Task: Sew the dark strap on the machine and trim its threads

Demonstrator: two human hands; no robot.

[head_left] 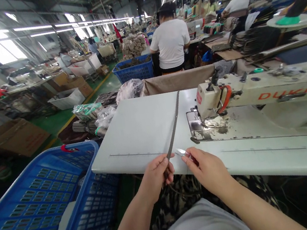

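My left hand is closed on the near end of a long, narrow grey strip that runs away from me across the white sewing table. My right hand is closed in a pinch on small metal thread snips, whose tips point at the strip's near end. Both hands hover at the table's front edge, almost touching each other. A cream sewing machine marked in orange letters stands on the table to the right of the strip.
An empty blue plastic crate stands at my left. Bagged bundles lie past the table's far left corner. A person in a white shirt sits ahead with their back turned, beside a blue basket. Cardboard boxes line the green floor.
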